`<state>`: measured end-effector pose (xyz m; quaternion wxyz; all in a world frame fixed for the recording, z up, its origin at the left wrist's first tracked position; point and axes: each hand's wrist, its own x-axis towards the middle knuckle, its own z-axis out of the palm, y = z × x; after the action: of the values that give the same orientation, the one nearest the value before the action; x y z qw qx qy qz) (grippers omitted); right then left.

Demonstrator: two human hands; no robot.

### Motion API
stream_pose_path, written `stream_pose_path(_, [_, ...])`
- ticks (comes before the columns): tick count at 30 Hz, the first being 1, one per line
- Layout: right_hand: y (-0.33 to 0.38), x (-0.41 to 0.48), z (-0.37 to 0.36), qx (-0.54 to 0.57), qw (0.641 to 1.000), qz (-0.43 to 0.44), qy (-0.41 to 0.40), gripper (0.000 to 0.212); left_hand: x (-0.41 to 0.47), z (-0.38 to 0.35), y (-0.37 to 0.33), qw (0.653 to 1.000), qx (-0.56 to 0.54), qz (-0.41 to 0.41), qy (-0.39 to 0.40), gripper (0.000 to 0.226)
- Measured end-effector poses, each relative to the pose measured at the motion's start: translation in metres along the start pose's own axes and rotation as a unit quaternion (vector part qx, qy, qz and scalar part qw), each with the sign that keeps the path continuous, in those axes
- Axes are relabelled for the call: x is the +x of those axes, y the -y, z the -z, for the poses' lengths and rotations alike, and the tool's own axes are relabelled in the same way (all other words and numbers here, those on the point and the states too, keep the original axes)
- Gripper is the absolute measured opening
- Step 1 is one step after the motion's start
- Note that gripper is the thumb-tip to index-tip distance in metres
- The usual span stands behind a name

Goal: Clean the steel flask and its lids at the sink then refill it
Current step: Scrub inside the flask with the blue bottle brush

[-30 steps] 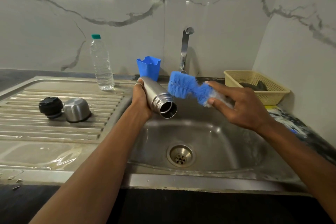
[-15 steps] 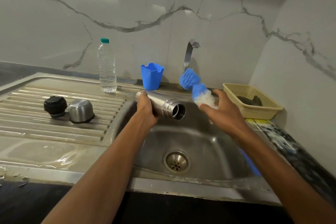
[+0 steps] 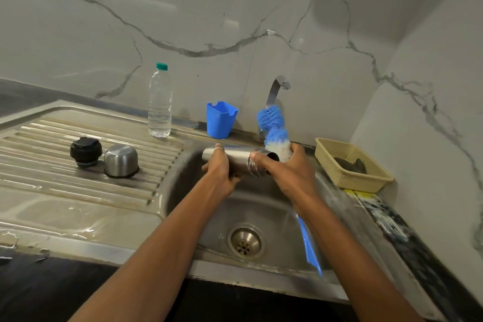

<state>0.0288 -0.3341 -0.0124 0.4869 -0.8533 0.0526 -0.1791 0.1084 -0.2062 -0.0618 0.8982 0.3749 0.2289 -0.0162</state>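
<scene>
Now the right hand had closed in on the flask mouth, its grip curled round the brush, bristles swung upright. The left hand wrapped its grip round the flask, level over the sink. Inside scrubbing probably hadn't begun.

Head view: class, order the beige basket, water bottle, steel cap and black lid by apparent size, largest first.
1. beige basket
2. water bottle
3. steel cap and black lid look about alike; left unranked.

A home kitchen: a steel sink with ribbed drainboard, tap and marble-patterned wall.
</scene>
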Motion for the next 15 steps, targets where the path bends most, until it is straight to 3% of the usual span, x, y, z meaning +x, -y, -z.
stream_pose_path(6, [0.017,0.004,0.011,-0.059,0.998,0.001,0.024,0.074,-0.01,0.0,-0.001,0.997,0.041,-0.008,0.061,0.073])
stream_pose_path(9, [0.033,0.009,0.019,-0.157,0.984,0.036,0.076,0.064,-0.018,0.0,-0.003,0.997,0.054,0.011,0.06,0.075])
stream_pose_path(11, [0.051,0.018,0.02,-0.251,0.961,0.07,0.095,0.059,-0.018,0.0,-0.003,0.998,0.044,0.027,0.043,0.071])
stream_pose_path(15, [0.092,0.054,0.012,-0.438,0.881,0.152,0.094,0.054,-0.021,-0.001,-0.002,0.998,0.029,0.052,0.028,0.076])
